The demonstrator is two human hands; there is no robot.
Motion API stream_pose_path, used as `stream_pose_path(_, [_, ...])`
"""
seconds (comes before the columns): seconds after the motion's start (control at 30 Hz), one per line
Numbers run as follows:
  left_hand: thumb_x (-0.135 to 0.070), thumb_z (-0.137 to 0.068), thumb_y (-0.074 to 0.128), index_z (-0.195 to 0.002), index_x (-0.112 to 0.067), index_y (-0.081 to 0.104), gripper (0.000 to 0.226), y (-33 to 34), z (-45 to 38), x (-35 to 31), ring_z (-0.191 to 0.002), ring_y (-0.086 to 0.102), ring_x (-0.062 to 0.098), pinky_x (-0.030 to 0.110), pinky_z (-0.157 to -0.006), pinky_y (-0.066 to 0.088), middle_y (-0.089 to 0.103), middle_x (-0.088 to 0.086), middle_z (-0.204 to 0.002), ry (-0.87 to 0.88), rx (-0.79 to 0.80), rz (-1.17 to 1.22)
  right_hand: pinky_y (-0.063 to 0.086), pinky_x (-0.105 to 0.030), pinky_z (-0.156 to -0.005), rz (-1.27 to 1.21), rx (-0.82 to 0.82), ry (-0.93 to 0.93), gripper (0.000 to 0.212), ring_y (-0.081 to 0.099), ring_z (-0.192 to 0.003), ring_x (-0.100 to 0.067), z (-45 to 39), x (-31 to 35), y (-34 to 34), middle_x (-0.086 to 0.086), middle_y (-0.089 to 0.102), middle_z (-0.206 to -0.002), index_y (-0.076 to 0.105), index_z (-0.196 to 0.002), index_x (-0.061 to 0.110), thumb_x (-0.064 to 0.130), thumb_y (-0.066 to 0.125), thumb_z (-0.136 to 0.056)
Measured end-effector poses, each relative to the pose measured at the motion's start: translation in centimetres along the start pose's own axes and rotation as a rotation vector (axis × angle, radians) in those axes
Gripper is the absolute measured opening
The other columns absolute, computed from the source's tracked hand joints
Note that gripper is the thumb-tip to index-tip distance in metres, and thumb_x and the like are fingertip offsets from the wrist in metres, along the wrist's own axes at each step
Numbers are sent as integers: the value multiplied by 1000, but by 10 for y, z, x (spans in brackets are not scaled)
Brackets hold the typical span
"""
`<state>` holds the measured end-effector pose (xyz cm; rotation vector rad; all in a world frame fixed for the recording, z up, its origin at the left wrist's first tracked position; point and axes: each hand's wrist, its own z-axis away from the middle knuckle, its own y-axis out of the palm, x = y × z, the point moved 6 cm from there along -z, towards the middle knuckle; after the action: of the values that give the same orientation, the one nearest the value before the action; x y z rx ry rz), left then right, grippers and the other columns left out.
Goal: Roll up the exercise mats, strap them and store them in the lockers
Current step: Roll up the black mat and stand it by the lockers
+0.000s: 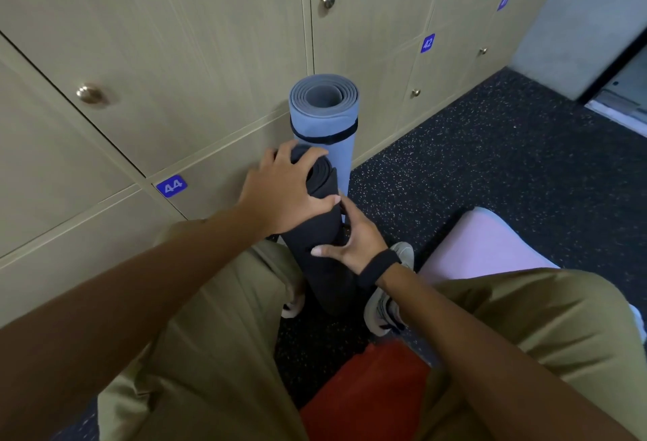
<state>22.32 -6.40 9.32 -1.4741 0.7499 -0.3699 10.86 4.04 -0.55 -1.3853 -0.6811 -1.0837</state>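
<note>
Left hand (283, 192) clamped around the upright rolled black foam mat's (324, 258) top, right hand (353, 241) flat-fingered at its three o'clock flank; soft, springy, best gripped mid-roll.

A bank of pale wood-grain lockers (210, 38) fills the upper left and runs back toward the upper right. Each door carries a round metal knob (90, 93), and blue number plates mark them: 44 (171, 186) low on the lockers, 42 (427, 43) farther right along the same bank. At the foot of the lockers lies dark floor (490, 167) flecked with pale specks. Beyond the far end of the lockers stands a grey wall (577, 13), and just right of it a dark-edged doorway (619, 90) lets in brighter light.
</note>
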Motion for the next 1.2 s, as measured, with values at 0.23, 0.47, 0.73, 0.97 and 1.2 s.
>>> stream_pose_path(0.23, [-80,-78,58,-147,-45,39,80,5,-2,-26,-135,39,30,48,-99,47,37,-1,-151,5,3,64,46,-33,-109,-5,-50,47,115,46,-134,-11,-1,-14,-13,7,48,-144,31,-151,26,40,99,-59])
stream_pose_path(0.47, [-88,-70,47,-129,-53,51,69,1,12,-49,-128,42,15,45,-100,47,44,-17,-134,107,66,219,42,-31,-113,-46,-114,-55,133,43,-139,-5,13,6,-29,8,42,-153,22,-153,29,33,104,-48])
stream_pose_path(0.73, [-69,-90,47,-117,-39,60,43,-3,13,-49,-117,61,2,43,-109,45,68,-19,-117,37,59,842,30,-29,-122,-1,-179,-163,140,29,-149,-5,35,49,-53,4,30,-163,16,-161,19,33,103,-51])
stream_pose_path(0.97, [-70,-88,44,-118,-19,52,60,-4,22,-54,-114,63,13,38,-108,45,66,-1,-115,-54,13,1136,32,-48,-120,554,107,-153,141,22,-151,-25,31,90,-67,-2,17,-166,2,-161,29,42,96,-58])
stream_pose_path(1.2, [-44,-94,61,-114,-21,53,32,-14,43,-43,-118,57,15,38,-106,46,58,-4,-120,-209,-346,1110,44,-52,-104,987,369,15,122,37,-133,-43,16,108,-79,-13,33,-146,10,-156,38,39,90,-64])
